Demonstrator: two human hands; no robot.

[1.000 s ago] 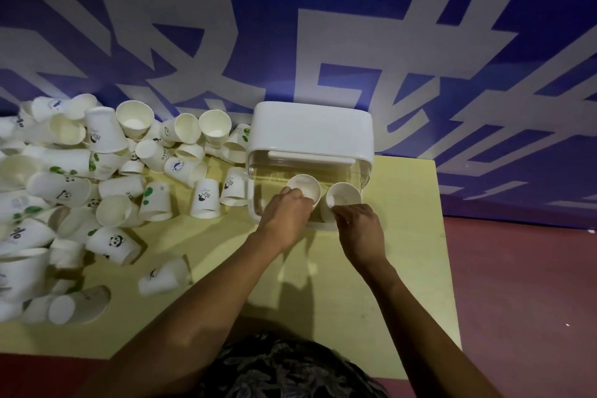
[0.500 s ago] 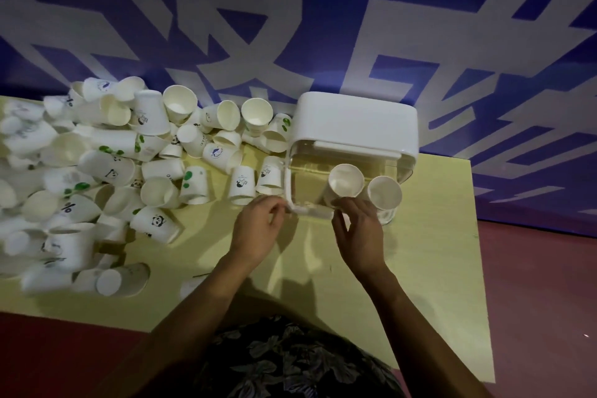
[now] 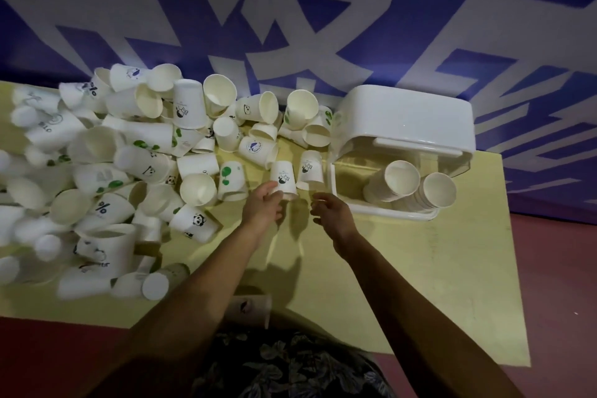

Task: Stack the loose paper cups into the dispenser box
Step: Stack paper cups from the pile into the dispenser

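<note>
Yellow table [image 3: 420, 268]: both hands, fingers loose, reach left of the dispenser box [image 3: 403, 119]. Left hand [image 3: 263, 207] touches an upturned cup [image 3: 283, 177]; right hand [image 3: 332, 212] holds nothing. Best to pinch each cup by its base and nest it squarely.

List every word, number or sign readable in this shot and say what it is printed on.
"%" on a paper cup lying in the front of the pile.
"%" on a cup at the back left of the pile.
"01", roughly, on a tipped cup at the left; blurred, not certain.
Small print above the drawing on the upside-down cup by the left hand: too small to read.
Large white characters on the blue backdrop: cropped, unreadable.
</note>
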